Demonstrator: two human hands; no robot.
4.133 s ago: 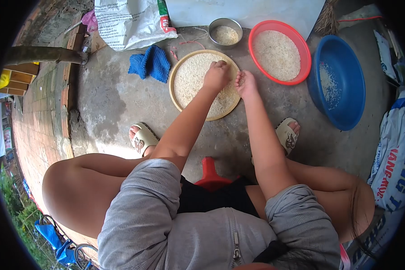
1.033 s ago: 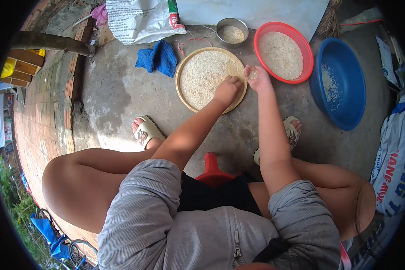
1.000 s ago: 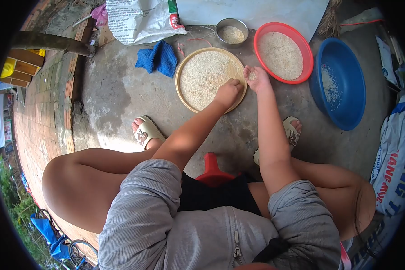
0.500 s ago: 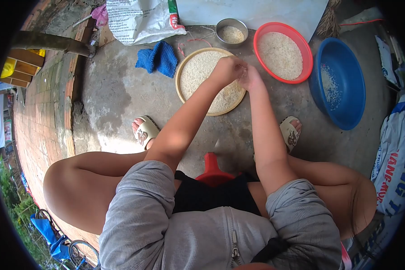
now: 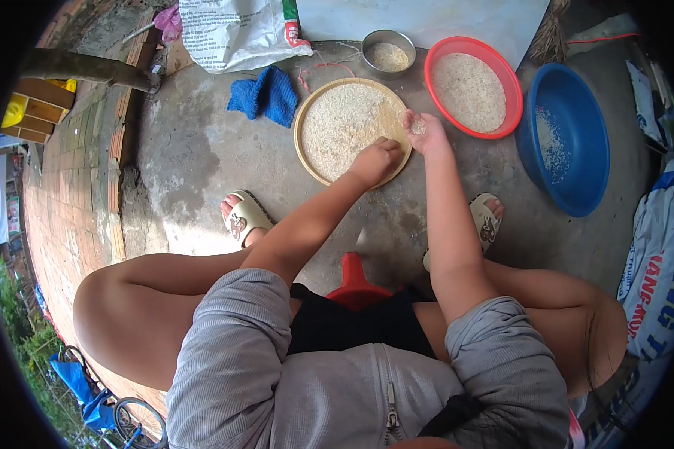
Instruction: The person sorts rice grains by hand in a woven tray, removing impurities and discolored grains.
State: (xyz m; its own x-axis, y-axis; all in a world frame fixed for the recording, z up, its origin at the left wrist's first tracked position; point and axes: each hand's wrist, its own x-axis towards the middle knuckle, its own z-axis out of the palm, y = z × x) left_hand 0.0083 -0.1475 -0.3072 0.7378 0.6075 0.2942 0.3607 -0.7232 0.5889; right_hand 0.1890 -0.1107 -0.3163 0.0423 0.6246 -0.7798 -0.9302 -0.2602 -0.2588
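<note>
A round woven tray (image 5: 392, 118) lies on the floor in front of me, its left and middle covered with pale rice grains (image 5: 339, 123). At its lower right, my left hand (image 5: 378, 160) is low over the tray with the fingers curled together; what they pinch, if anything, is hidden. Just off the tray's right edge, my right hand (image 5: 427, 135) is turned palm up and cupped, with a small heap of rice grains (image 5: 419, 128) in it.
Behind the tray stands a metal bowl (image 5: 389, 57) with some grain. A red basin (image 5: 514, 112) full of rice and a blue basin (image 5: 588, 150) with scattered grains are on the right. A blue cloth (image 5: 275, 96) and a printed sack (image 5: 236, 34) lie at the back left.
My hands, together above the tray's right side before, are now apart. The left has come down and nearer to me over the tray; the right has moved slightly right, showing grains in its palm.
</note>
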